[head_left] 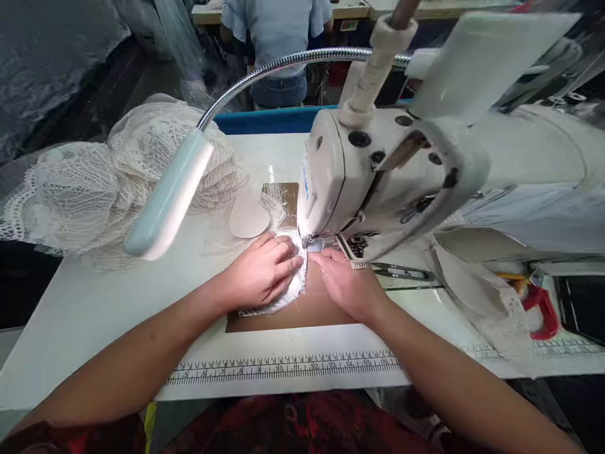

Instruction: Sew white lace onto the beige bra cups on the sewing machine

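A small white lace fabric piece with a curved, frayed edge lies under the sewing machine's needle area. My left hand rests over this piece, fingers lightly bent and spread, pressing it down. On the other side, my right hand has thumb and forefinger together at the piece's right edge, close beside the presser foot. The machine head partly hides the needle. Just beyond my left hand lies a pale, rounded teardrop-shaped template. Brown sheet covers the bed beneath both hands.
Gathered white lace is heaped at the left. A lamp on a bendable metal neck hangs over it. Black thread snips lie right of the machine, near a red-handled tool. A printed ruler runs along the front edge. Another person sits ahead.
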{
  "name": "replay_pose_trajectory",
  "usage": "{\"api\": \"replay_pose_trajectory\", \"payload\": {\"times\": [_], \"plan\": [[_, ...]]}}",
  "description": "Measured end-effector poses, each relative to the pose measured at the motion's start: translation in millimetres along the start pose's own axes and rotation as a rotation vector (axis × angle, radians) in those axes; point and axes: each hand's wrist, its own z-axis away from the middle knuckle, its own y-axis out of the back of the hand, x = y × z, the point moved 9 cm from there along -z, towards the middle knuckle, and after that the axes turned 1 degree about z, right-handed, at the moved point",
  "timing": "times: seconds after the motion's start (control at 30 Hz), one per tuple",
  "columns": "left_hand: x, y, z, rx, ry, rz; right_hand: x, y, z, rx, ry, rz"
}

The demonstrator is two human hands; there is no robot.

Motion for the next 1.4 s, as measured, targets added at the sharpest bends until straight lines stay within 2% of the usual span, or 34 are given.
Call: {"api": "replay_pose_trajectory", "payload": {"times": [0.13,0.37,0.83,1.07,1.4], "plan": [[5.3,-0.6,-1.5,0.004,-0.065,0.021,-4.7,5.8,0.4,0.027,0.031,-0.026],[1.2,-2.4,1.2,0.011,-0.088,0.059,-10.7,-2.2,0.1,-0.071,0.025,0.052],[-3.4,-5.2,-2.1,0.039,-0.016,0.041,-13.7,-5.4,-3.4,-0.007,0.084,0.078],[-5.7,-7.1,-2.2,0.013,-0.029,0.044,-10.8,-0.6,-1.6,0.005,0.090,-0.014],[-18.0,-2.6,-3.7,0.054,0.087,0.006,-9.1,-5.4,-3.7,-0.023,0.081,-0.056]]}}
